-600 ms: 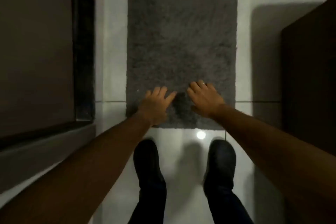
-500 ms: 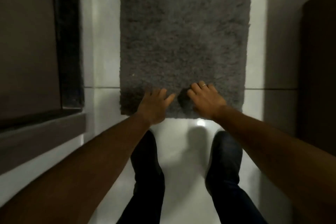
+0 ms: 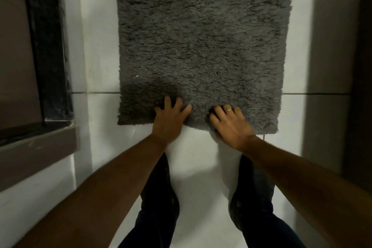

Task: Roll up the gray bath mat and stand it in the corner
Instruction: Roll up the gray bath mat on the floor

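Both hands have slid back to the near edge of the mat [image 3: 203,46], flat on the floor [image 3: 100,56]. Left hand [image 3: 171,121] rests spread; right hand [image 3: 231,125] seems to curl under, ready to roll.

Dim indoor light; white floor [image 3: 104,56] brightest at centre, dark at left and right margins. Soft shadows under the hands on the mat [image 3: 203,36]. Slight motion blur, wide-angle bowing at edges.
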The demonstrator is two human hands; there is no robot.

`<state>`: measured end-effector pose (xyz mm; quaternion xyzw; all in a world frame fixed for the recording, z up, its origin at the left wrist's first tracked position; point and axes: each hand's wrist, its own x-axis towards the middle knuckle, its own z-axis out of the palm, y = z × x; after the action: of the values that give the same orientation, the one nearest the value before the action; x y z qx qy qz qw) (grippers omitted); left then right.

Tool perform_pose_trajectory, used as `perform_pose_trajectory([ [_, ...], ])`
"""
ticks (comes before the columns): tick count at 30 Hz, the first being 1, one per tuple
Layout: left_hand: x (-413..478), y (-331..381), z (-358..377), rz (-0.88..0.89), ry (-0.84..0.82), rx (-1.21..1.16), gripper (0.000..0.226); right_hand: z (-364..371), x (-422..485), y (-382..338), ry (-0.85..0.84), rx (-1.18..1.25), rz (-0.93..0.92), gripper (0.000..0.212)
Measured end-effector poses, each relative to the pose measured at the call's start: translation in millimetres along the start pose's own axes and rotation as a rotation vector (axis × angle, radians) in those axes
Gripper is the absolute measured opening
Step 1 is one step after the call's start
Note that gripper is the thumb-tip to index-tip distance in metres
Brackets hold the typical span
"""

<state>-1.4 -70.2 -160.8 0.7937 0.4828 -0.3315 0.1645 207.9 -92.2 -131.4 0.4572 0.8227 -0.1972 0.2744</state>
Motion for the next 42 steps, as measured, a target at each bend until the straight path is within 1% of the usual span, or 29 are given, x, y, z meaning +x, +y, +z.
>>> perform_pose_trajectory([
  [2, 11.2, -9.3, -14.6, -0.029, 0.044, -0.122, 0.047, -4.5, -1.2, 4.3, 0.016, 0.02, -0.015, 0.031],
  [3, 16.1, -13.9, -20.6, -0.032, 0.06, -0.164, 0.041, -6.4, -1.7, 7.8, 0.019, 0.049, -0.006, 0.03],
  [6, 22.7, -25.4, -29.5, -0.072, 0.096, -0.243, 0.036, -16.6, 5.2, 19.0, 0.068, 0.147, 0.109, 0.034],
  [9, 15.7, -27.2, -34.0, -0.165, 0.234, -0.208, 0.035, -26.2, 16.7, 24.4, 0.097, 0.15, 0.173, 0.035],
  [10, 13.4, -27.2, -33.9, -0.15, 0.301, -0.163, 0.033, -28.0, 20.2, 24.8, 0.096, 0.159, 0.182, 0.036],
  [12, 10.2, -28.0, -30.4, -0.048, 0.412, -0.078, 0.029, -29.7, 25.6, 25.2, 0.091, 0.219, 0.2, 0.038],
  [14, 9.7, -31.9, -24.3, 0.044, 0.454, -0.067, 0.027, -25.5, 29.8, 24.7, 0.096, 0.262, 0.202, 0.041],
  [16, 8.8, -35.5, -17.0, 0.062, 0.437, -0.087, 0.025, -20.0, 32.8, 26.4, 0.122, 0.24, 0.169, 0.038],
  [18, 5.5, -37.7, -11.4, 0.06, 0.38, -0.07, 0.032, -15.9, 32.1, 29.7, 0.189, 0.209, 0.12, 0.031],
  [19, 5.4, -38.1, -10.9, 0.064, 0.34, -0.051, 0.041, -13.8, 30.9, 32.0, 0.216, 0.206, 0.1, 0.034],
  [21, 9.2, -40.1, -13.9, 0.06, 0.275, -0.003, 0.055, -9.8, 28.5, 36.0, 0.189, 0.15, 0.075, 0.047],
  [23, 16.1, -43.8, -19.8, 0.07, 0.286, 0.044, 0.05, -6.5, 28.3, 37.1, 0.164, 0.096, 0.085, 0.045],
  [24, 19.2, -46.5, -22.2, 0.094, 0.305, 0.048, 0.044, -6.0, 28.8, 37.9, 0.167, 0.112, 0.092, 0.043],
  [26, 21.8, -52.9, -27.7, 0.154, 0.325, -0.04, 0.033, -9.3, 29.8, 43.5, 0.175, 0.213, 0.07, 0.038],
  [27, 21.4, -56.5, -30.3, 0.184, 0.301, -0.121, 0.029, -10.5, 29.6, 47.8, 0.175, 0.286, 0.052, 0.035],
  [28, 20.9, -60.1, -34.6, 0.213, 0.255, -0.194, 0.026, -13.7, 27.9, 53.2, 0.153, 0.354, 0.04, 0.033],
  [30, 19.4, -64.6, -42.1, 0.238, 0.087, -0.323, 0.03, -21.9, 24.5, 61.0, 0.053, 0.507, 0.051, 0.036],
  [32, 19.4, -66.0, -50.5, 0.183, -0.083, -0.435, 0.035, -29.6, 23.8, 66.5, -0.086, 0.659, 0.104, 0.042],
  [33, 18.3, -64.6, -54.4, 0.162, -0.077, -0.447, 0.035, -32.8, 25.4, 68.6, -0.114, 0.689, 0.117, 0.042],
  [34, 16.4, -61.2, -55.0, 0.157, 0.025, -0.392, 0.033, -35.3, 27.7, 69.2, -0.107, 0.685, 0.124, 0.039],
  [35, 14.2, -55.3, -52.6, 0.155, 0.189, -0.29, 0.028, -36.4, 31.0, 69.0, -0.071, 0.668, 0.133, 0.034],
  [36, 10.1, -47.0, -48.5, 0.143, 0.308, -0.197, 0.024, -36.4, 33.8, 67.6, -0.003, 0.638, 0.149, 0.031],
  [37, 4.9, -37.0, -43.3, 0.134, 0.407, -0.153, 0.025, -35.6, 36.4, 65.8, 0.076, 0.589, 0.177, 0.029],
  [38, 1.2, -26.8, -37.1, 0.136, 0.462, -0.147, 0.028, -34.0, 38.5, 63.1, 0.147, 0.511, 0.216, 0.028],
  [39, -1.8, -17.5, -29.4, 0.134, 0.463, -0.155, 0.033, -32.2, 39.1, 59.1, 0.205, 0.422, 0.254, 0.028],
  [40, -3.7, -10.8, -21.6, 0.112, 0.416, -0.181, 0.046, -29.0, 38.2, 53.3, 0.262, 0.357, 0.284, 0.027],
  [42, -2.3, -5.7, -10.6, 0.065, 0.246, -0.171, 0.088, -20.0, 31.0, 41.6, 0.396, 0.318, 0.292, 0.035],
])
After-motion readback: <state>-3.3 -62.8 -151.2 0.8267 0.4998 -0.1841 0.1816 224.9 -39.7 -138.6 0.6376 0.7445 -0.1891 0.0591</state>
